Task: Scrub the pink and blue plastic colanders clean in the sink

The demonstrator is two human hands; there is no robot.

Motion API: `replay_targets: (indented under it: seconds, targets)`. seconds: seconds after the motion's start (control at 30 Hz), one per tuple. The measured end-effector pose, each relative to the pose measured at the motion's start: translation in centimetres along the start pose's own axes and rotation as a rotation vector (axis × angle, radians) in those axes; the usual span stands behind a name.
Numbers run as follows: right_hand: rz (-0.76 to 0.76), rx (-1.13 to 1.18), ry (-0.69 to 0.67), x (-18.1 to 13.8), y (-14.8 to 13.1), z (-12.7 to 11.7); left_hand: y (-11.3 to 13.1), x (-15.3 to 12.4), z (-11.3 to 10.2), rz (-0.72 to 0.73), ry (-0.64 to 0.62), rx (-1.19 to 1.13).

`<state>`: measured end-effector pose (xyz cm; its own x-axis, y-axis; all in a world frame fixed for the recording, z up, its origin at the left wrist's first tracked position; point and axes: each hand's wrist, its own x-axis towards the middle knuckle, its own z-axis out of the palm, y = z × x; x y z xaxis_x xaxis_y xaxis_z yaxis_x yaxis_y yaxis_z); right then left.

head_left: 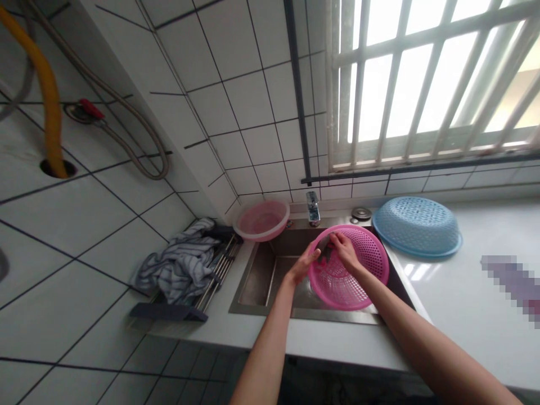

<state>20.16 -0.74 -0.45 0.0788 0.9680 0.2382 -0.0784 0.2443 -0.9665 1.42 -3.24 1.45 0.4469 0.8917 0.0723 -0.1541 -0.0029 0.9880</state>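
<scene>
A bright pink plastic colander [358, 270] is tilted over the steel sink [257, 275]. My left hand [302, 265] grips its left rim from outside. My right hand [343, 250] reaches inside the colander and presses a small dark scrubbing pad [324, 247] against its wall near the rim. Both hands have their fingers closed.
A pale pink basin [261, 219] sits at the sink's back left corner, beside the tap [313, 207]. A blue colander [417, 225] lies upside down on the white counter [464, 304] to the right. A striped cloth [181, 264] lies on a rack left of the sink.
</scene>
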Motion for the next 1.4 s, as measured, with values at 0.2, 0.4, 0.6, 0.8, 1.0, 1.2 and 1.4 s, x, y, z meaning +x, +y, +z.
replay_targets:
  seconds: [0.2,0.4,0.6,0.8,1.0,1.2,1.4]
  targets:
    - [0.062,-0.072,-0.62,-2.1,0.9,2.5,0.1,-0.4,-0.5,-0.008,0.053,0.08]
    - [-0.024,-0.079,-0.12,-0.7,0.4,1.1,-0.1,-0.1,0.0,-0.009,0.008,-0.028]
    - [-0.054,-0.164,0.178,0.0,0.3,-0.3,0.0,-0.2,0.3,-0.004,-0.034,0.006]
    - [0.002,-0.063,-0.554,-2.2,0.5,2.5,0.3,-0.6,-0.6,-0.031,0.014,0.056]
    - [-0.014,-0.092,-0.009,-0.7,0.3,0.6,-0.1,-0.2,0.2,-0.054,0.006,-0.049]
    - [-0.009,-0.156,0.413,0.2,0.9,-0.7,0.3,-0.3,0.6,-0.002,-0.054,0.015]
    - [0.051,-0.015,-0.391,-1.6,-0.6,1.5,0.3,-0.6,-0.3,0.002,0.03,0.069]
